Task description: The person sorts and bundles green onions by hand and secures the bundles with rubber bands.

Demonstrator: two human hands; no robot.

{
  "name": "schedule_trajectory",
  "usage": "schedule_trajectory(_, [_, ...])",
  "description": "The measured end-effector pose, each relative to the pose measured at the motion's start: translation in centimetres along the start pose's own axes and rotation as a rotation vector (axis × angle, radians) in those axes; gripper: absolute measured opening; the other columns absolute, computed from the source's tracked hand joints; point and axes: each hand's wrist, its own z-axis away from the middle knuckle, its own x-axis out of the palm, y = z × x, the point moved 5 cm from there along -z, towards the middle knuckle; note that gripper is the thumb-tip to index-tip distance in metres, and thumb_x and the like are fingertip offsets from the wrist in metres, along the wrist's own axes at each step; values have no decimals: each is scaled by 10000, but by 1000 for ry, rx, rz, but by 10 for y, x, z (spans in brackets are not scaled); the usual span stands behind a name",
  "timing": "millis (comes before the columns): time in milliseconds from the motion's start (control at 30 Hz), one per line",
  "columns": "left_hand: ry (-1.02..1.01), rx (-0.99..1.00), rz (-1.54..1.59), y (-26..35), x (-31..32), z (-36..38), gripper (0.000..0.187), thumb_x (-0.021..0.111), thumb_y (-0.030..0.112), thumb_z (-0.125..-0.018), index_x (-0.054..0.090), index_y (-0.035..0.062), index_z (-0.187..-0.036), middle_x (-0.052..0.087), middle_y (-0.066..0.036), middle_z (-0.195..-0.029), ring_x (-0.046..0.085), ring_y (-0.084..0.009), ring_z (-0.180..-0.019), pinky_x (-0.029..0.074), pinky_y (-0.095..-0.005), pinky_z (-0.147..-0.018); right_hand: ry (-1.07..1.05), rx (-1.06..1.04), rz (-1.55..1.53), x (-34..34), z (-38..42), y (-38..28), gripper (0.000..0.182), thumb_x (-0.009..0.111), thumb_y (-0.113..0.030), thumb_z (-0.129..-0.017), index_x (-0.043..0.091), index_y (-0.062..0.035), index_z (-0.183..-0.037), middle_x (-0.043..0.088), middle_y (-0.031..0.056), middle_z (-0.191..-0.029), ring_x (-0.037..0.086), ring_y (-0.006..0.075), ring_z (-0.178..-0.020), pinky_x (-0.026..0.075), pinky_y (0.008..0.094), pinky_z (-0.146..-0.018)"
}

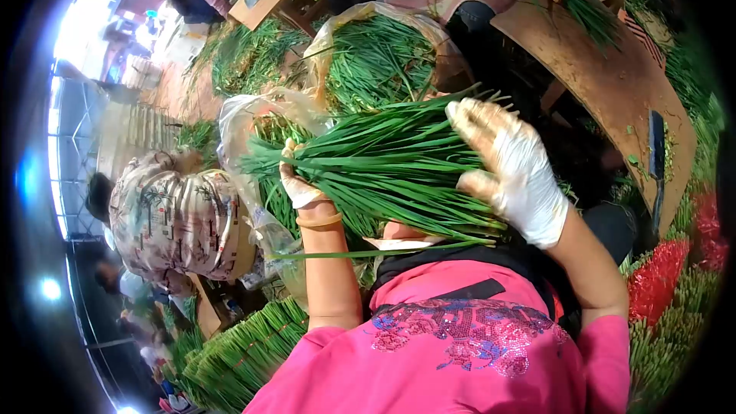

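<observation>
A large loose bunch of garlic chives (383, 161) lies across in front of my body, its long green leaves fanning out to the right. My left hand (299, 176), in a thin white glove with a tan band at the wrist, is closed around the narrow left end of the bunch. At the other end, my right hand (510, 165), also in a white glove, has its fingers stretched out against the spread ends of the chives. One single leaf (360, 254) sticks out below the bunch, across my left forearm.
Beyond the bunch stands a clear plastic bag (318, 50) full of loose greens. To the right, a wooden board (590, 69) bears a long dark knife (656, 146). Tied chive bundles (245, 349) stand at lower left, near red plastic ties (657, 280) on the right. Co-workers sit nearby.
</observation>
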Motion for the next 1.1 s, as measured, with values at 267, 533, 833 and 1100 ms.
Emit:
schedule_trajectory(267, [-233, 0, 86, 12, 80, 56, 298, 554, 212, -844, 596, 53, -1092, 625, -95, -928, 590, -262, -868, 513, -444, -804, -132, 7, 36, 67, -21, -72, 1128, 742, -534, -569, 183, -83, -1439, 272, 127, -1438, 280, 311, -1309, 207, 486, -1064])
schedule_trajectory(533, [-967, -37, -274, 1, 220, 155, 394, 608, 190, -836, 522, 19, -1180, 582, -98, -1100, 554, -204, -1028, 437, -330, -894, 515, -58, -195, -18, -73, -37, 486, 702, -88, -686, 547, 9, -1136, 643, 191, -873, 639, 321, -690, 528, 361, -629])
schedule_trajectory(833, [-1210, 237, -499, -8, 263, 102, 398, 489, 207, -914, 488, -35, -1229, 566, -147, -1200, 547, -231, -1095, 425, -347, -946, 743, 480, -1359, -176, 93, 166, 399, 533, -106, -867, 442, -15, -1244, 631, 74, -930, 635, 172, -778, 549, 319, -720])
schedule_trajectory(1100, [-1200, -303, -723, -144, 206, 131, 226, 583, 77, -870, 612, -4, -1080, 641, -83, -1073, 581, -142, -999, 434, -272, -910, 836, 351, -1320, -214, 164, 145, 509, 536, -109, -863, 337, -71, -1330, 619, 52, -989, 615, 171, -853, 526, 322, -782])
